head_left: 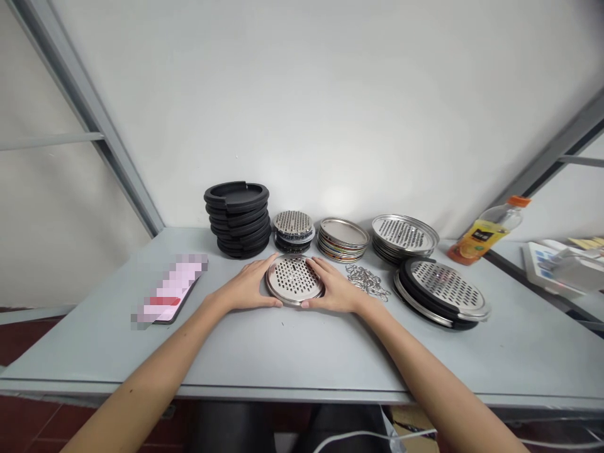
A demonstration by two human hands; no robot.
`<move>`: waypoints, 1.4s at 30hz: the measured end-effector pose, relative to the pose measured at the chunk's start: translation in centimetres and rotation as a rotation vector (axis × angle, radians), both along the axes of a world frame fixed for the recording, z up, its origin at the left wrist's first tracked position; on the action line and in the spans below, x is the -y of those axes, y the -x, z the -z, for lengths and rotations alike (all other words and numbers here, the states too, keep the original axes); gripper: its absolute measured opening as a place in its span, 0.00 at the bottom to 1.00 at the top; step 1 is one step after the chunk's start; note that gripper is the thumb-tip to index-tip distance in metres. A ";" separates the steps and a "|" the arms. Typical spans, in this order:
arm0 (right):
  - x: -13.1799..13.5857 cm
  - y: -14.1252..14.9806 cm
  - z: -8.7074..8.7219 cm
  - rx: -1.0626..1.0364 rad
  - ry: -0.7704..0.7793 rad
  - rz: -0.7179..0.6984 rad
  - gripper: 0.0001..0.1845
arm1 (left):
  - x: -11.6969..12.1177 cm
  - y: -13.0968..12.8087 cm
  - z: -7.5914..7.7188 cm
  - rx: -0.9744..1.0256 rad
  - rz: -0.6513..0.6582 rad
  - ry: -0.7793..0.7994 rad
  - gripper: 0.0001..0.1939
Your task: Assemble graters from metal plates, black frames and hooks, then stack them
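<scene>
A round metal disc with slotted holes [293, 277], resembling a grater plate, lies on the table in front of me. My left hand [250, 284] curves round its left rim, thumb at the near edge. Round the right rim my right hand [333, 287] closes the same way, fingers on the far side and thumb near the front. Both hands grip the disc between them. Just to the right lies a pile of small wire clips [367, 281]. Behind the disc stand a short stack topped by a slotted plate [293, 223] and a stack of shallow metal lids [343, 233].
Black ring-shaped trays [240, 220] are stacked at the back left. A phone [172, 292] lies on the left. On the right are slotted metal plates [404, 234], a black-rimmed assembly [443, 289], an orange drink bottle [488, 231] and a white box [547, 270]. A wall rises behind the table [292, 352].
</scene>
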State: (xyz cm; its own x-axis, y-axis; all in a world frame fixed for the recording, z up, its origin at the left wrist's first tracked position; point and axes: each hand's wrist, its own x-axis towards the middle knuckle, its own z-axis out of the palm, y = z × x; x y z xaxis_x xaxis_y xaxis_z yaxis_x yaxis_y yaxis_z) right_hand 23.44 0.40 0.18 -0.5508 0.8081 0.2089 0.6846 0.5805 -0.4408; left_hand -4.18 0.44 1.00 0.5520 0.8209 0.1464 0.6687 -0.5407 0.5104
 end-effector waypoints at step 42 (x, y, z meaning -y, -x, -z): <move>0.2 0.3 0.3 -0.039 -0.057 -0.013 0.61 | 0.1 0.0 -0.3 0.020 0.051 -0.017 0.51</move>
State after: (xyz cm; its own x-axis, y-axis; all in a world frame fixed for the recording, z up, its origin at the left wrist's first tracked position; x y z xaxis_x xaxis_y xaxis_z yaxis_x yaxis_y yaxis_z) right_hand 23.16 0.19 -0.15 -0.5517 0.7872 0.2756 0.6600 0.6140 -0.4328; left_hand -4.14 0.39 1.34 0.5898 0.7892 0.1713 0.6298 -0.5823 0.5142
